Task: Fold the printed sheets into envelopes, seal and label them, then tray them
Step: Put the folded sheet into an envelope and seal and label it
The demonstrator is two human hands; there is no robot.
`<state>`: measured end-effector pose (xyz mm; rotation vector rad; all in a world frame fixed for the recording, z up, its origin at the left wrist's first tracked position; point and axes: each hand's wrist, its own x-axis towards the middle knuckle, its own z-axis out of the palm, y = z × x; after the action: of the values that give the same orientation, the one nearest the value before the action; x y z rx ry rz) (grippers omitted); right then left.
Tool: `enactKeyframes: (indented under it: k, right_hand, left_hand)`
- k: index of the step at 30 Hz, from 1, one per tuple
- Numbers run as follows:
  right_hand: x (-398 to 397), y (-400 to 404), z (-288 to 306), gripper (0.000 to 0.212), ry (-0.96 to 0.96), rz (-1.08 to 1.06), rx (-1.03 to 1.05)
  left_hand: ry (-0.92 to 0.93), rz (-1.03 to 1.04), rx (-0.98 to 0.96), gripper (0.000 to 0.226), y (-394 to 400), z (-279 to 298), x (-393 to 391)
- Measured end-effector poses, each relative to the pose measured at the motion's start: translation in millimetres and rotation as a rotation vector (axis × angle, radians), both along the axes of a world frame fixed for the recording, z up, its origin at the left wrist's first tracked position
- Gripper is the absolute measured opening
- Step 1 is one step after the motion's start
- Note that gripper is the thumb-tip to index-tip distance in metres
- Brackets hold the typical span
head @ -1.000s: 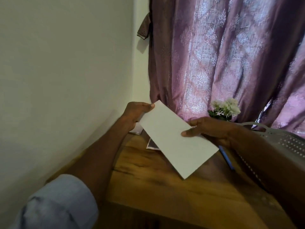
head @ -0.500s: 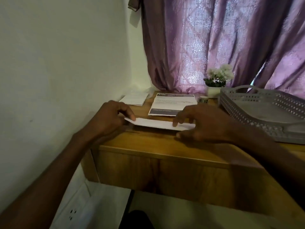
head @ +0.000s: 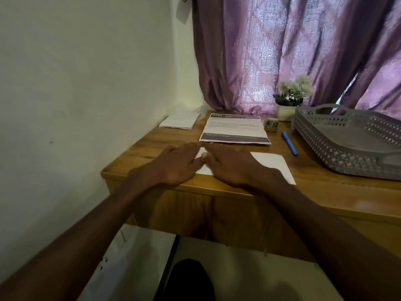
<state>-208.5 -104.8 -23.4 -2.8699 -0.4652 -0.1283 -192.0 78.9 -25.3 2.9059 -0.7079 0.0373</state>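
A white envelope (head: 272, 165) lies flat near the front edge of the wooden table (head: 321, 187). My left hand (head: 173, 164) presses its left end with straight fingers. My right hand (head: 234, 165) lies flat across its middle, thumb beside the left hand. Both hands hide much of the envelope. Behind them a stack of printed sheets (head: 234, 131) lies face up. A small pile of white papers (head: 180, 121) sits at the back left. A grey perforated tray (head: 351, 140) stands at the right.
A blue pen (head: 289, 143) lies between the sheets and the tray. A tape roll (head: 271, 122) and a potted white flower (head: 290, 96) stand at the back by the purple curtain. A white wall closes the left side.
The envelope was held up in the air, then lowered onto the table. Both hands have flattened on it, and the view has tilted down.
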Motion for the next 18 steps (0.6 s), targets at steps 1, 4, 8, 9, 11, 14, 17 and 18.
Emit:
enactKeyframes:
  k: [1, 4, 8, 9, 11, 14, 17, 18]
  right_hand:
    - [0.2, -0.8, -2.2, 0.062, 0.003, -0.01, -0.002]
    - [-2.6, -9.2, -3.5, 0.065, 0.047, -0.025, -0.042]
    - [-8.7, -33.9, -0.4, 0.067, 0.108, -0.064, -0.097]
    - [-10.7, -41.4, 0.8, 0.068, 0.119, -0.079, -0.107]
    - [-16.9, -56.9, 2.0, 0.068, 0.142, -0.113, -0.125]
    - [-26.8, -76.3, 0.0, 0.065, 0.139, -0.168, -0.118]
    - [-29.6, -84.2, -4.2, 0.065, 0.106, -0.201, -0.116]
    - [-29.0, -84.3, -5.0, 0.065, 0.102, -0.202, -0.114]
  left_hand:
    - [0.0, 0.006, 0.019, 0.064, 0.0, 0.0, -0.2]
    - [0.007, 0.013, 0.052, 0.065, 0.7, 0.6, 0.6]
    - [0.019, 0.017, 0.087, 0.065, 2.9, 0.5, 3.6]
    - [0.02, 0.014, 0.085, 0.065, 3.1, 0.9, 3.0]
    - [0.021, 0.008, 0.077, 0.064, 2.6, 1.1, 1.4]
    - [0.026, 0.01, 0.073, 0.064, 2.7, 1.6, 0.5]
    - [0.026, 0.01, 0.076, 0.064, 3.0, 1.1, 1.1]
    - [0.026, 0.009, 0.077, 0.064, 3.0, 1.1, 1.1]
